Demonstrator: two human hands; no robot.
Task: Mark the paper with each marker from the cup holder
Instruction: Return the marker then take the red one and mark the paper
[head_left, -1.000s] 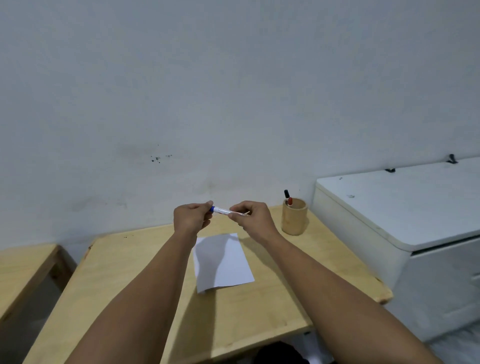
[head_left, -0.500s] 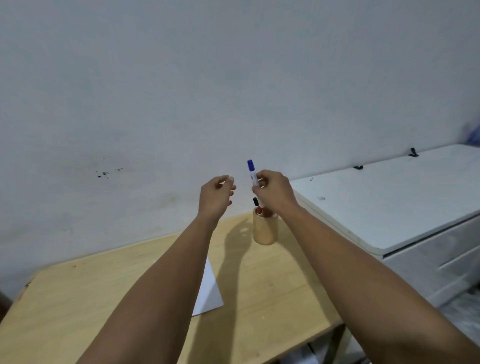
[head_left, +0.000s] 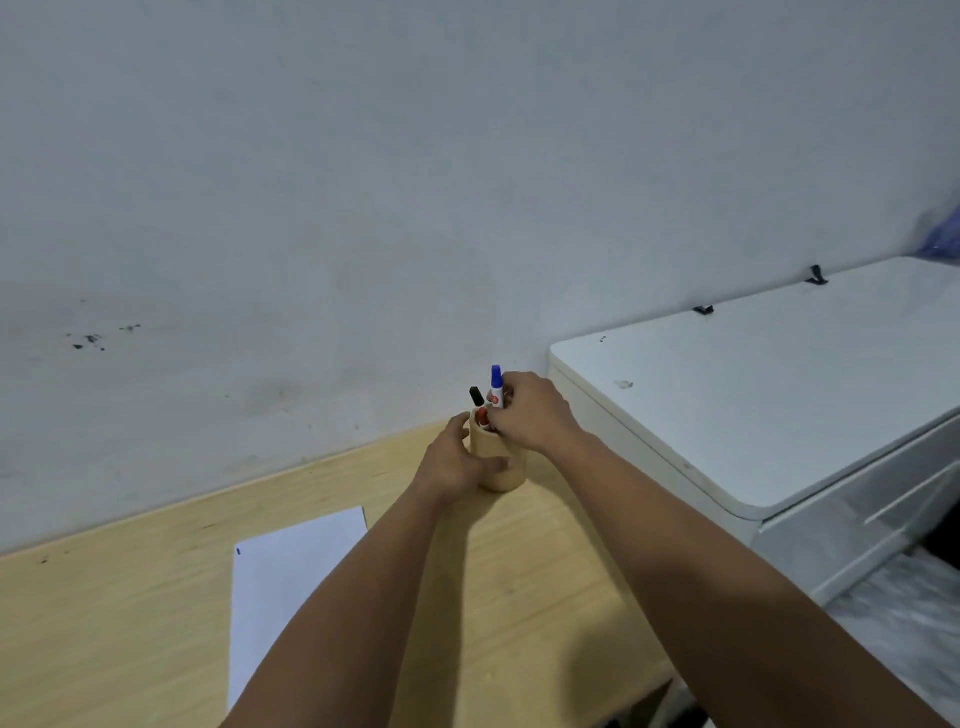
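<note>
**Both hands at the cup holder; blue marker upright in the right hand**

The wooden table (head_left: 130, 623) stands against a pale wall (head_left: 363, 182). Near its far edge sits the cup holder (head_left: 503, 475), a plain tan cylinder standing upright. The left hand (head_left: 453, 464) is wrapped partway around the holder's near side: the thumb lies across the front of the cylinder and the fingers curve toward its rim, touching the wall of the holder. The right hand (head_left: 530, 413) is closed in a pinch on the blue marker (head_left: 497, 387), which stands close to vertical with its blue cap on top. The marker's lower barrel is hidden by the fingers, so whether its tip is already inside the holder cannot be told. Just left of it, a black marker (head_left: 476, 397) leans out of the holder, and a red cap (head_left: 483, 417) of a third marker shows at the rim.

The paper (head_left: 291, 582) lies flat on the table, nearer the person and to the left of the holder, well apart from it; the left forearm crosses over its right part. A short blue mark (head_left: 239, 551) shows near the sheet's far left corner.

To the right of the table stands a white cabinet (head_left: 779, 395), its top higher than the table surface.
</note>
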